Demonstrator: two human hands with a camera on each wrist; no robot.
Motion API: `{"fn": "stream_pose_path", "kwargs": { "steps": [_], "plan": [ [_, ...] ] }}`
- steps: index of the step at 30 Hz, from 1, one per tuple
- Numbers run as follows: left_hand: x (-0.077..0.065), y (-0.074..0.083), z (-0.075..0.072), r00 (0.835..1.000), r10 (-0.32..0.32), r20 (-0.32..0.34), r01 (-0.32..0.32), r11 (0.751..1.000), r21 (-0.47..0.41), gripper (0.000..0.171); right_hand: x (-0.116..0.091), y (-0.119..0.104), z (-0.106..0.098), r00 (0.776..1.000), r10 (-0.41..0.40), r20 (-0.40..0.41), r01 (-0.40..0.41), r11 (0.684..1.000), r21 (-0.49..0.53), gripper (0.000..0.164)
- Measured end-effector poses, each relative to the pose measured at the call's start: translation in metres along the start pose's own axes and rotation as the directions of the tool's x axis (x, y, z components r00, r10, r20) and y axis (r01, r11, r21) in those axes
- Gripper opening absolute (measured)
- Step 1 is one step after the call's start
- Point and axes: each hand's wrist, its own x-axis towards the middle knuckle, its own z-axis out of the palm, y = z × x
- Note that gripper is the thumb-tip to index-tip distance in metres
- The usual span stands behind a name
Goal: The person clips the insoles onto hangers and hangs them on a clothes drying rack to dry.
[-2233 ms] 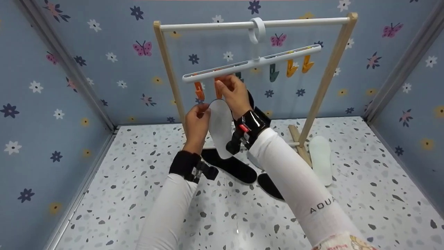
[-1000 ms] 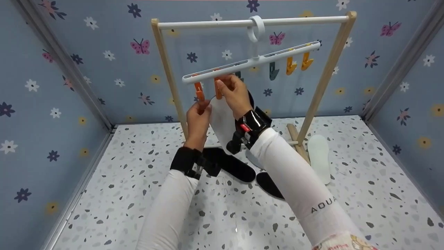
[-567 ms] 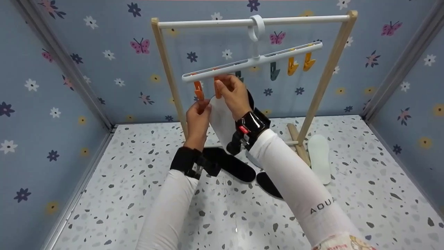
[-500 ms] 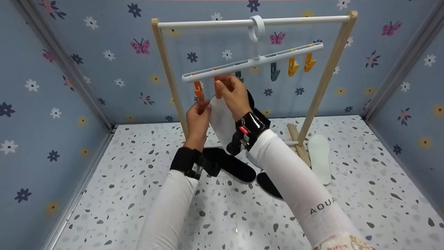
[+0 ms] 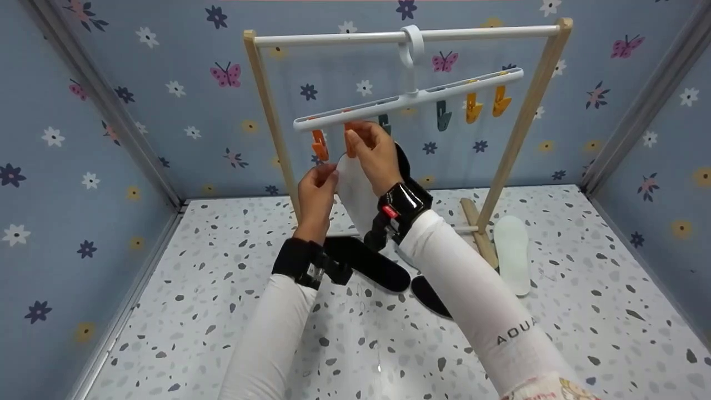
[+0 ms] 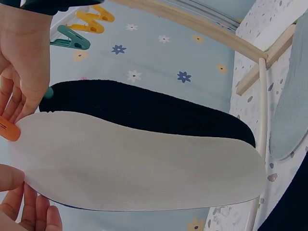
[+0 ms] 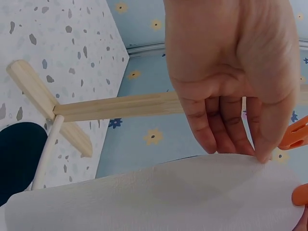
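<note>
My left hand (image 5: 316,197) pinches the upper left edge of a pale shoe insole (image 5: 355,189), which hangs toe-up below the hanger. Thumb and fingers of my right hand (image 5: 377,155) pinch an orange clip (image 5: 350,147), second from the hanger's left end. In the left wrist view this clip (image 6: 8,129) overlaps the rim of the insole (image 6: 139,163); whether it bites cannot be told. Behind it hangs a black insole (image 6: 144,108) beside a green clip tip (image 6: 48,92). The right wrist view shows the left hand (image 7: 236,82) on the insole edge.
A white hanger (image 5: 411,99) hangs from a wooden rack (image 5: 269,105). It also bears an orange clip (image 5: 319,145), a dark green clip (image 5: 442,116) and yellow clips (image 5: 472,108). On the speckled floor lie black insoles (image 5: 383,270) and a pale insole (image 5: 512,255).
Since the first frame the pale insole and my left hand have risen slightly, bringing the insole's top up to the orange clip. Lately the hanger's right end has swung a little right.
</note>
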Motion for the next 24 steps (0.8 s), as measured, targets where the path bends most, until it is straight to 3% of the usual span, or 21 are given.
{"fn": "stream_pose_path", "kwargs": {
  "steps": [11,24],
  "plan": [
    [-0.002,-0.012,-0.008,1.000,-0.001,-0.026,0.003,0.999,0.051,0.018,-0.001,0.003,-0.003,1.000,-0.008,0.010,0.008,1.000,-0.001,0.033],
    [-0.010,-0.034,-0.019,0.999,-0.046,-0.001,0.046,0.997,0.057,0.020,-0.004,0.005,-0.008,1.000,-0.010,-0.003,0.010,0.999,-0.042,0.034]
  ]
}}
